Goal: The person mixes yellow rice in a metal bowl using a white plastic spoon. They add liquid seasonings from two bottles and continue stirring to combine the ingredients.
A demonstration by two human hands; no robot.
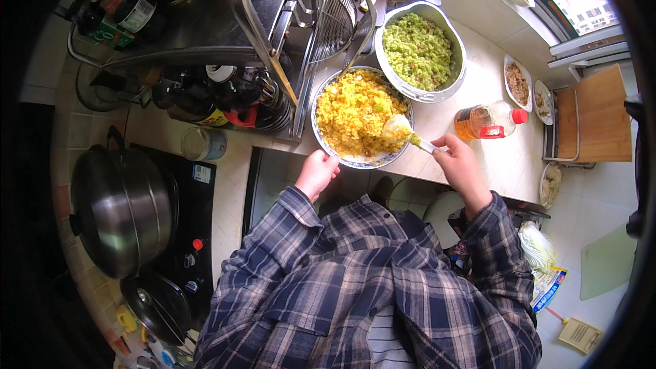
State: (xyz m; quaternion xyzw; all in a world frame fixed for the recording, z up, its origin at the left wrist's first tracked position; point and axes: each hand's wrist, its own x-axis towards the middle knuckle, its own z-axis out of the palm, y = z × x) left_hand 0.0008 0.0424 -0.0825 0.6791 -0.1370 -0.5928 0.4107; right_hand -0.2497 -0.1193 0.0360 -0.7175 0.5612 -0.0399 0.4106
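Note:
A blue-and-white patterned plate heaped with yellow chopped food sits at the counter's front edge. My left hand is closed at its near left rim, fingers curled against the edge. In my right hand is a spoon, its handle pinched between thumb and fingers. The spoon's head rests on the right side of the yellow food, with pale and green bits on it. Just behind the plate stands a large whitish basin of chopped green food.
A bottle of amber liquid with a red cap lies right of the plate. Beyond are small dishes and a wooden board. A metal rack with dark bottles stands left; a large pot sits on the stove.

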